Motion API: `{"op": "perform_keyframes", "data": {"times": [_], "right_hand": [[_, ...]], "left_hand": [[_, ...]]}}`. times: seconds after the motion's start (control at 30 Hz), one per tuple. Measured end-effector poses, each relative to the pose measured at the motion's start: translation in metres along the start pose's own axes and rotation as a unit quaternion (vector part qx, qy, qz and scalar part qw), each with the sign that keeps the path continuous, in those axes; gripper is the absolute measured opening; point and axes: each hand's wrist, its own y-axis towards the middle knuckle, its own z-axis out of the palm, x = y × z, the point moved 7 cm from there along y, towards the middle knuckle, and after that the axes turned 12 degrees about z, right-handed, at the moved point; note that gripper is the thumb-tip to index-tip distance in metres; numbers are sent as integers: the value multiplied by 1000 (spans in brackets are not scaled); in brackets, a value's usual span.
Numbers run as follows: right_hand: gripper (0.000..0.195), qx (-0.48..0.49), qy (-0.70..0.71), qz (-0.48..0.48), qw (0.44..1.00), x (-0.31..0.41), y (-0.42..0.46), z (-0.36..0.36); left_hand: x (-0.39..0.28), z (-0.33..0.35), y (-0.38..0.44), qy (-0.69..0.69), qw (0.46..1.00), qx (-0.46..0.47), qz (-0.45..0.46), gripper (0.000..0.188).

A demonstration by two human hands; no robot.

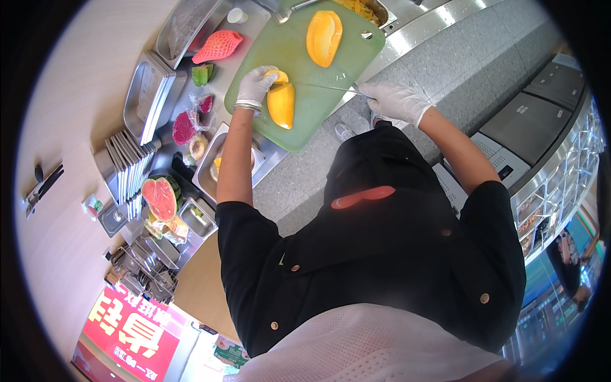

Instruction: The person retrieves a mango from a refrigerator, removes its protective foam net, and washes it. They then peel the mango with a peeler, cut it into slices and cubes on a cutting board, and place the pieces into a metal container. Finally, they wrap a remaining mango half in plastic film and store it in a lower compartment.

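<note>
My left hand [256, 87], in a thin whitish glove, holds the cut end of a peeled mango [281, 76] with its fingertips. The larger peeled mango piece [281, 106] lies just below it on the green cutting board [305, 136]. In a like glove, my right hand [398, 101] grips a knife [329, 87] at the board's right edge. Its thin blade reaches left across the board to the gap between the two pieces. Another peeled mango piece [324, 38] lies near the board's upper end. The knife's handle is mostly hidden by my fingers.
Left of the board are a pink foam net [218, 46], wrapped dragon fruit [184, 128], a cut watermelon [162, 198], steel pans [143, 95] and a steel container [205, 174] partly behind my left forearm. A steel tool [282, 15] and a pan of peelings [370, 12] are at the top.
</note>
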Motion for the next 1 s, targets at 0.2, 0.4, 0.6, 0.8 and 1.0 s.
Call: {"op": "perform_keyframes", "data": {"times": [0.2, 0.4, 0.6, 0.8, 1.0], "right_hand": [[33, -3, -99, 7, 995, 9, 13, -8], [26, -19, -119, -5, 993, 18, 12, -14], [22, -16, -98, 9, 995, 20, 7, -11], [26, 8, -40, 14, 999, 8, 5, -4], [32, -36, 137, 28, 990, -8, -14, 8]], "left_hand": [[-50, 11, 0, 194, 965, 105, 139, 44], [-80, 33, 3, 308, 922, 170, 161, 44], [-68, 29, 15, 352, 906, 138, 191, 43], [-16, -3, 15, -309, 949, -53, -25, 42], [-6, 13, 3, -487, 872, -44, -32, 51]]}}
